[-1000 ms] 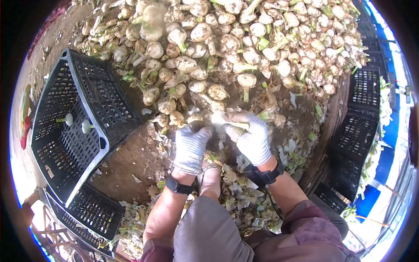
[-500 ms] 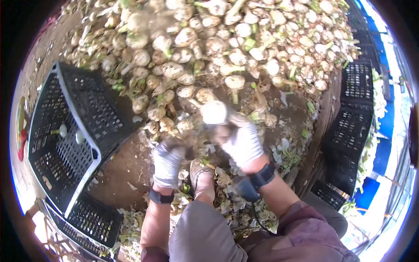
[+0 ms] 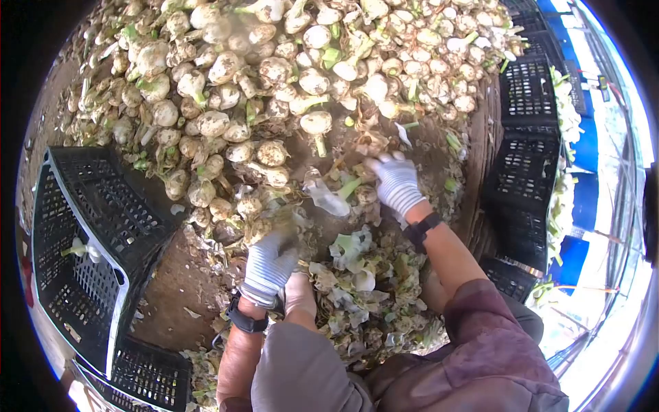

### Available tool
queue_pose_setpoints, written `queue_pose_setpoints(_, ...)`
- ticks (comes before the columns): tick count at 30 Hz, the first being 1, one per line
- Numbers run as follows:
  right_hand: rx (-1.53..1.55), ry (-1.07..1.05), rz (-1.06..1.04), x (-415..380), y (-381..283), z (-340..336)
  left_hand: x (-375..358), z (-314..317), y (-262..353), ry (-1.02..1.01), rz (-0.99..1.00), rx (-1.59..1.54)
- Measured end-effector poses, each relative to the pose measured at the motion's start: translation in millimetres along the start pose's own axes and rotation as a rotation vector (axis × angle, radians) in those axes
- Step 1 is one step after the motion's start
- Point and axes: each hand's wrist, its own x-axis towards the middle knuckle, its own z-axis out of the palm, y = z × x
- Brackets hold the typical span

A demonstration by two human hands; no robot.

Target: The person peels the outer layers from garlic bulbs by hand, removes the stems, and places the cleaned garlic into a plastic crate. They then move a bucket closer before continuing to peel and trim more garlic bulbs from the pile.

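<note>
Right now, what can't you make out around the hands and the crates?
- Left hand: head view, motion blur hides whether its fingers grip anything.
- Right hand: fingertips blurred among leaf scraps; grip unclear.
- Black crate: pale items inside too small to identify.
- Stacked crates: cut off by the lens edge.

I see a heap of bulbs [image 3: 302,62] — round, pale, soil-smeared, some with green stalk stubs — lying on bare dirt; one bulb [image 3: 316,123] lies apart at the heap's near edge, stalk toward me.

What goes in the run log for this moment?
left hand: on trimmings, empty | right hand: reaching at turnip pile edge | crate: left, nearly empty
</note>
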Motion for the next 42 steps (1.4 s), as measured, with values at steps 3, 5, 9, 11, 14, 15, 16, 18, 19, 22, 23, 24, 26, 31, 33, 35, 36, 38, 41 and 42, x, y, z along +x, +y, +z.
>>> queue_pose_setpoints(3, 0.139, 0.053, 0.187, 10.2, 26.4, 13.7, 6.7, 3.7, 7.9, 0.011, -0.065, -0.01)
queue_pose_setpoints(5, 0.275, 0.088, 0.33, 6.5, 26.0, 8.2, 9.4, 3.5, 15.8, -0.001, -0.072, 0.048)
queue_pose_setpoints(9, 0.443, 0.031, 0.069, -28.2, -17.2, -10.5, 8.7, 8.9, 25.7, 0.133, 0.042, 0.273)
queue_pose_setpoints(11, 0.284, -0.051, 0.04, -33.0, -29.0, 15.1, 7.1, 14.3, 20.5, 0.19, 0.158, 0.331)
queue_pose_setpoints(14, 1.022, 0.099, 0.255, -31.3, -24.9, 25.2, 8.0, 17.0, 11.0, 0.211, 0.157, 0.122)
queue_pose_setpoints(15, 1.426, 0.121, 0.258, -33.6, -28.1, 26.8, 8.8, 19.3, 7.6, 0.193, 0.183, 0.115)
queue_pose_setpoints(16, 1.734, 0.049, 0.268, -37.2, -34.8, 28.4, 10.0, 21.3, 7.8, 0.177, 0.215, 0.108)
queue_pose_setpoints(18, 2.199, -0.125, 0.247, -45.7, -57.7, 10.7, 10.1, 25.5, 29.3, 0.133, 0.221, 0.182)
queue_pose_setpoints(19, 2.355, -0.233, 0.224, -50.7, -69.1, 1.8, 14.3, 28.9, 28.9, 0.142, 0.304, 0.278)
queue_pose_setpoints(22, 2.466, -0.371, 0.399, -54.6, -95.5, -7.3, 21.4, 35.6, 23.7, 0.013, 0.065, -0.165)
queue_pose_setpoints(23, 2.402, -0.417, 0.348, -57.3, -95.6, -13.6, 21.0, 31.8, 34.2, -0.016, 0.045, -0.239)
queue_pose_setpoints(24, 2.403, -0.427, 0.343, -56.8, -93.0, -20.1, 20.0, 27.7, 43.3, -0.009, 0.043, -0.235)
queue_pose_setpoints(26, 1.687, -0.123, 0.236, -51.4, -86.8, -29.1, 17.0, 21.6, 55.4, 0.121, 0.073, -0.02)
queue_pose_setpoints(31, 1.541, 0.169, -0.025, -36.4, -93.8, 3.6, 14.5, 25.8, 41.2, 0.152, 0.301, 0.419)
queue_pose_setpoints(33, 1.544, 0.123, 0.04, -34.8, -98.0, -1.4, 12.2, 27.9, 43.6, 0.208, 0.413, 0.585)
queue_pose_setpoints(35, 1.595, 0.047, 0.067, -35.5, -99.7, -8.8, 12.2, 24.7, 39.0, 0.215, 0.45, 0.553)
queue_pose_setpoints(36, 1.573, 0.128, 0.021, -37.1, -102.5, -9.7, 12.4, 24.3, 33.6, 0.217, 0.497, 0.567)
queue_pose_setpoints(38, 1.547, 0.206, -0.025, -42.6, -105.3, -18.0, 12.4, 21.2, 28.2, 0.22, 0.544, 0.58)
queue_pose_setpoints(41, 1.682, -0.101, 0.225, -49.3, -105.3, -32.1, 12.4, 17.2, 26.9, 0.215, 0.612, 0.676)
queue_pose_setpoints(42, 1.702, -0.1, 0.215, -49.4, -105.0, -30.6, 11.9, 16.1, 29.2, 0.193, 0.59, 0.62)
